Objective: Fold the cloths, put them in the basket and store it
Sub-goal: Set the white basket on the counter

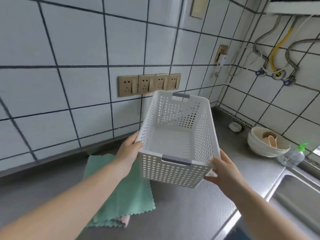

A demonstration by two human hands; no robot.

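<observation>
A white perforated plastic basket (173, 172) with grey handle inserts is held above the steel counter, tilted so its bare inside faces me. My left hand (129, 151) grips its near left corner, thumb over the rim. My right hand (223, 170) grips the near right corner, fingers under the side. Green cloths (124, 198) lie stacked on the counter below my left forearm. A pink cloth (126, 219) peeks out at the stack's front edge.
The steel counter (181, 213) runs to a tiled wall with a row of sockets (149, 84). Stacked white bowls (266, 144) holding paper cups, a clear bottle (294, 155) and a sink (294, 196) sit on the right. Hoses hang at the upper right.
</observation>
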